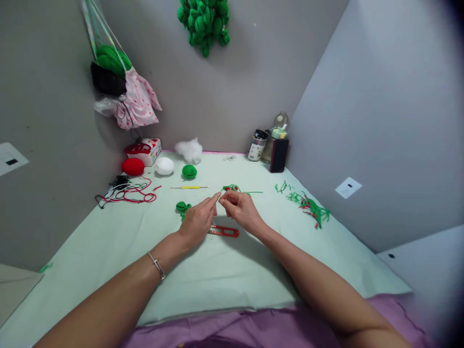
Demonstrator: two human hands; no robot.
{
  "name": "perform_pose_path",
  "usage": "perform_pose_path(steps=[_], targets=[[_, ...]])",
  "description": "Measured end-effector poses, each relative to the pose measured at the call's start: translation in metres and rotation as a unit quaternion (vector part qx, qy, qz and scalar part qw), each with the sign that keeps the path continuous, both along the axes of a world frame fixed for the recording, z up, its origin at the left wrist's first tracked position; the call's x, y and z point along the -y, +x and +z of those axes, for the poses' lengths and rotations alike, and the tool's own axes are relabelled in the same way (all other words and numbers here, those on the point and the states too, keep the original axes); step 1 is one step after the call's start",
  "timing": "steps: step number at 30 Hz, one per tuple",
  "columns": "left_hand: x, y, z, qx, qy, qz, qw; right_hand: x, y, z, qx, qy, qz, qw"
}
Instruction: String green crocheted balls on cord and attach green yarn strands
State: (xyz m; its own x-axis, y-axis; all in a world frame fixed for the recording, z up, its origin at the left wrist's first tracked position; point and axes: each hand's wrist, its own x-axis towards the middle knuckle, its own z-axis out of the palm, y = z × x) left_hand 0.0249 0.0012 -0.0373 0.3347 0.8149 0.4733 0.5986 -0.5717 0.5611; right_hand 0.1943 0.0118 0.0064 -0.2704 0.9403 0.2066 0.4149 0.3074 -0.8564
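My left hand point(198, 220) and my right hand point(239, 207) meet at the fingertips above the middle of the table. Both are closed in a pinch; whatever sits between the fingers is too small to make out. Just behind the fingertips lies a green and red yarn piece point(232, 188), with a green strand running right. A small green crocheted piece point(183, 207) rests left of my left hand, partly covered by it. Orange-handled thread snips point(225, 231) lie below the hands, their blades hidden by my left hand. Farther back is a yellow-handled crochet hook point(190, 187).
Red point(133, 166), white point(164, 166) and green yarn balls point(189, 171) stand at the back left, near white stuffing point(190, 150) and tangled yarn point(128, 194). Yarn scraps point(308, 207) lie right. A phone point(279, 155) leans by a pen pot point(257, 145). Bags point(136, 99) hang left.
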Motion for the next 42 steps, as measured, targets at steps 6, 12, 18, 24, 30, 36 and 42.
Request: perform_pose_path(steps=[6, 12, 18, 24, 30, 36, 42], targets=[[0.001, 0.004, -0.001, -0.051, 0.048, 0.04, 0.997, -0.004, 0.0, -0.003, 0.005, -0.014, -0.003, 1.0], [0.0, 0.004, -0.001, -0.082, 0.096, 0.064, 0.99, -0.007, 0.003, -0.004, 0.001, -0.03, 0.022, 0.999], [0.0, 0.003, 0.0, -0.112, 0.127, 0.072, 0.983, -0.009, 0.005, -0.002, -0.008, -0.053, 0.035, 0.998], [-0.001, 0.003, 0.002, -0.128, 0.108, 0.064, 0.984, -0.012, 0.006, -0.004, -0.024, -0.056, 0.04, 0.997], [0.0, 0.002, 0.004, -0.144, 0.097, 0.055, 0.983, -0.014, 0.005, -0.007, -0.035, -0.067, 0.05, 0.996], [-0.002, 0.0, 0.004, -0.163, 0.118, 0.053, 0.978, -0.015, 0.007, -0.007, -0.034, -0.077, 0.057, 0.995], [-0.003, -0.002, 0.006, -0.19, 0.122, 0.053, 0.973, -0.016, 0.009, -0.006, -0.04, -0.081, 0.064, 0.994]])
